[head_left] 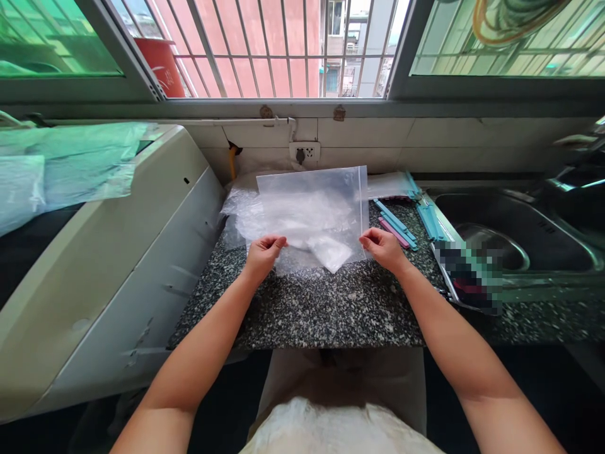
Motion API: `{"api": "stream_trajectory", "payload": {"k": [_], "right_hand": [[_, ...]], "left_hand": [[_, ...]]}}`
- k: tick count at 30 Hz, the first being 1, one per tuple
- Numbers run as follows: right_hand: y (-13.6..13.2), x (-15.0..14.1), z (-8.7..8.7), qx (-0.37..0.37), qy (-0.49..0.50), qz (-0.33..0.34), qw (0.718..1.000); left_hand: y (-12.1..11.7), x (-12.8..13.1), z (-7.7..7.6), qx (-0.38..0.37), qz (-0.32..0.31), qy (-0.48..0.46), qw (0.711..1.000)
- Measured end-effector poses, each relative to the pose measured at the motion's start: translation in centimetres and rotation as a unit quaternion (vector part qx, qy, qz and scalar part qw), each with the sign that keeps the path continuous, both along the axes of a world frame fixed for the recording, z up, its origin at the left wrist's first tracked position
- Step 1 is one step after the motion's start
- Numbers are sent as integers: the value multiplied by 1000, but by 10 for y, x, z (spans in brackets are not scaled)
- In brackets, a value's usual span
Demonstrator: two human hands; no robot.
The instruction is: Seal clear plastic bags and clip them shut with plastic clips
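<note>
A clear zip bag (312, 186) is stretched between my two hands above the counter, its zip strip running down the right side. My left hand (265, 257) pinches the bag's near left part. At the near right corner, by the strip, my right hand (382, 249) pinches it too. Under and behind the bag lie more crumpled clear plastic bags (236, 198), and a folded plastic packet (331, 252) shows near its front edge. Right of my right hand are several blue strips (397, 221) and a pink strip (393, 233), lying loose.
On the right, a steel sink (543, 233) is set in the speckled counter (326, 309), with a partly blurred tray-like thing at its edge. A washing machine (155, 208) stands left, plastic on top. Behind are a wall socket (305, 152) and a barred window.
</note>
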State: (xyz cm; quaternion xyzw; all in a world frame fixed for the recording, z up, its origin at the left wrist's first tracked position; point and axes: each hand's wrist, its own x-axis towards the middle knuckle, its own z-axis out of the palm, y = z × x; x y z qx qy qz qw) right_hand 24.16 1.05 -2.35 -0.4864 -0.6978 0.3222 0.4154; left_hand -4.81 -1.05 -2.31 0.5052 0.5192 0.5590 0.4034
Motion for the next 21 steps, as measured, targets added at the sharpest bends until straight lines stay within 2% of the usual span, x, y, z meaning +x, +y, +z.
{"api": "stream_trajectory", "payload": {"k": [5,9,11,13,15,17,19,21], "right_hand": [[-1,3,6,-26,48,37,998],[-7,9,20,-90,51,104,989],[-10,13,27,-130,36,143,981],[-13,17,32,-160,19,175,971],[-14,22,36,-181,1,196,964],[-15,27,40,-197,-16,212,957],[-15,33,42,-213,-37,230,949],[-15,36,44,-226,-58,244,941]], "left_hand": [[0,-9,0,3,-59,-14,998],[2,-17,5,46,-15,-102,994],[3,-20,11,36,0,-142,989],[3,-22,18,7,-14,-155,988],[0,-22,26,-33,-63,-141,987],[-3,-23,33,-62,-148,-112,981],[-6,-23,38,-63,-234,-83,967],[-8,-20,39,-63,-283,-56,955]]}}
